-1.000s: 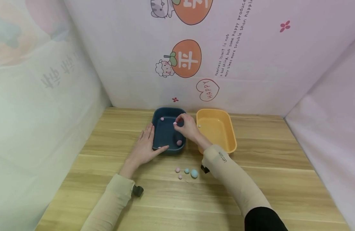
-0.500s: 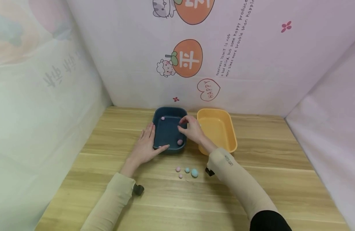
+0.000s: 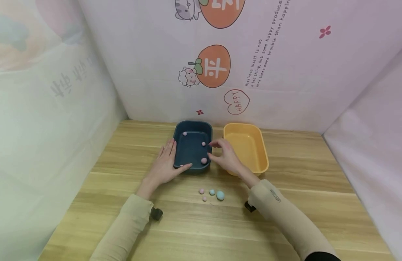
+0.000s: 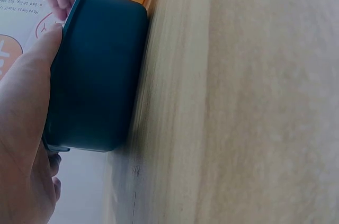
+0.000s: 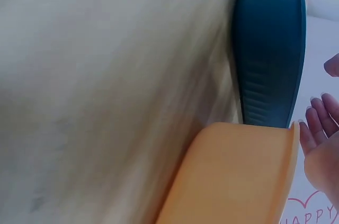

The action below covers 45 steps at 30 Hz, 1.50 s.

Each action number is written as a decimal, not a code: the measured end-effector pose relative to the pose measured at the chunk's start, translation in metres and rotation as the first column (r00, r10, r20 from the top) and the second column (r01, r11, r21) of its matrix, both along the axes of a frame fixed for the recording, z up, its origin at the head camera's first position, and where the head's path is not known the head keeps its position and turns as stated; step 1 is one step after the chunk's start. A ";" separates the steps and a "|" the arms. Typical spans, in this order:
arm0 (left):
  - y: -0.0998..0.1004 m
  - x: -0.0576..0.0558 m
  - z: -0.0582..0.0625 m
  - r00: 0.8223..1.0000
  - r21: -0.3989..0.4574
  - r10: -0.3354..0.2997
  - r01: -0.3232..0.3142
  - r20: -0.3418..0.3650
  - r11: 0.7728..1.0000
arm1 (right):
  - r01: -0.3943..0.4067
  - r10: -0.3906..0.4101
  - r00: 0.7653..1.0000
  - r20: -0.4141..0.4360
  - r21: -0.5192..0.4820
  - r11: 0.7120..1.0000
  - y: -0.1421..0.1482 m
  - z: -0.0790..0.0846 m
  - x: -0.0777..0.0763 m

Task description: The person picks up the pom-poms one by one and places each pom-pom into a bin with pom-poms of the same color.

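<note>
On the table (image 3: 188, 232) stands the blue box (image 3: 189, 149), left hand (image 3: 162, 166) straight-fingered along its left rim, right hand (image 3: 226, 156), fingers parted, over its right; releasing the pink ball (image 3: 203, 144) inside looks done, so withdrawal seems called for.

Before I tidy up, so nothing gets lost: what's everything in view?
Table: one, light wood, lower centre.
Blue tray: one, dark blue, on table.
Yellow tray: one, yellow, right of blue tray.
Pink balls: six visible, pink; four in blue tray (one barely showing), two on table.
Blue balls: two, light blue, on table.
Sheeting: three sides, whitish, around table.
Wrist cameras: two, black, at sleeves.
Sleeves: two, beige, on forearms.
Left hand: one, on blue tray's rim.
Right hand: one, at blue tray's right edge.
</note>
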<state>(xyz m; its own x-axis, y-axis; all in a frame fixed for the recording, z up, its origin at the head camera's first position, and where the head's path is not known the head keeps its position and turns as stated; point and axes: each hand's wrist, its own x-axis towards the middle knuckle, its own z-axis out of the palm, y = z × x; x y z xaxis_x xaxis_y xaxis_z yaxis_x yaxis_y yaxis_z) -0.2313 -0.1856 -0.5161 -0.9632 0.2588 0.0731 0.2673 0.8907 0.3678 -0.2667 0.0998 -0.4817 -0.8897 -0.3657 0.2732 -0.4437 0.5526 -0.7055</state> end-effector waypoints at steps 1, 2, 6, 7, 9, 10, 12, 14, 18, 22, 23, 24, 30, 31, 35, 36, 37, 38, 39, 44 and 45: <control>0.000 0.000 0.000 1.000 0.001 0.000 0.000 0.001 1.000 | -0.012 0.011 1.000 -0.016 -0.005 1.000 0.003 -0.002 0.003; 0.000 0.000 0.000 1.000 0.004 -0.002 0.002 0.000 1.000 | -0.034 0.033 0.998 -0.046 -0.027 0.999 0.009 -0.011 0.001; 0.001 0.000 -0.002 1.000 0.009 -0.005 0.005 -0.003 1.000 | -0.069 0.065 0.990 -0.122 -0.024 0.997 0.017 -0.015 0.013; 0.001 0.000 -0.002 1.000 0.014 -0.006 0.006 -0.003 1.000 | -0.073 0.070 0.989 -0.128 -0.024 0.997 0.018 -0.016 0.016; 0.000 -0.001 -0.003 1.000 0.017 -0.007 0.007 -0.002 1.000 | -0.071 0.070 0.990 -0.119 -0.003 0.997 0.015 -0.007 0.029; 0.000 -0.001 -0.003 1.000 0.019 -0.006 0.006 -0.003 1.000 | -0.077 0.076 0.990 -0.114 -0.001 0.997 0.015 -0.006 0.031; 0.000 -0.002 -0.004 1.000 0.018 0.001 -0.001 -0.004 1.000 | -0.091 0.091 0.991 -0.096 0.000 0.996 0.013 -0.005 0.036; -0.001 -0.003 -0.005 1.000 0.015 0.004 -0.003 -0.008 1.000 | -0.107 0.107 0.991 -0.081 0.000 0.994 0.010 -0.003 0.041; -0.002 -0.004 -0.006 1.000 0.017 0.000 0.001 -0.007 1.000 | -0.136 0.134 0.988 -0.074 -0.015 0.991 0.007 -0.002 0.050; -0.002 -0.005 -0.005 1.000 0.021 -0.005 0.005 -0.008 1.000 | -0.165 0.161 0.983 -0.083 -0.035 0.986 0.005 -0.002 0.059; -0.002 -0.005 -0.005 1.000 0.019 -0.005 0.005 -0.008 1.000 | -0.172 0.169 0.982 -0.087 -0.037 0.984 0.005 -0.003 0.061; -0.002 -0.005 -0.005 1.000 0.017 -0.005 0.005 -0.009 1.000 | -0.182 0.178 0.980 -0.085 -0.044 0.982 0.005 -0.003 0.063; -0.002 -0.005 -0.005 1.000 0.017 -0.001 0.001 -0.003 1.000 | -0.232 0.230 0.972 -0.046 -0.063 0.971 0.006 -0.005 0.072; -0.002 -0.004 -0.005 1.000 0.019 0.000 0.000 -0.001 1.000 | -0.235 0.233 0.972 -0.037 -0.064 0.970 0.007 -0.005 0.074; -0.001 -0.003 -0.003 1.000 0.027 0.004 -0.004 0.002 1.000 | -0.235 0.236 0.972 0.007 -0.056 0.970 0.010 -0.006 0.080; -0.001 -0.003 -0.003 1.000 0.026 0.004 -0.004 0.003 1.000 | -0.230 0.231 0.973 0.018 -0.049 0.972 0.011 -0.007 0.082; -0.001 -0.003 -0.003 1.000 0.023 0.004 -0.004 0.002 1.000 | -0.226 0.228 0.973 0.034 -0.046 0.973 0.012 -0.007 0.084; -0.001 -0.003 -0.003 1.000 0.022 0.003 -0.003 0.004 1.000 | -0.223 0.225 0.973 0.052 -0.047 0.974 0.013 -0.008 0.086; -0.001 -0.003 -0.003 1.000 0.022 0.003 -0.003 0.006 1.000 | -0.221 0.223 0.972 0.067 -0.047 0.974 0.013 -0.010 0.088; 0.002 -0.002 -0.002 1.000 0.020 -0.003 0.003 0.001 1.000 | -0.210 0.215 0.969 0.121 -0.049 0.976 0.014 -0.018 0.099; 0.002 -0.002 -0.002 1.000 0.019 -0.004 0.005 -0.002 1.000 | -0.210 0.214 0.970 0.115 -0.046 0.977 0.014 -0.020 0.101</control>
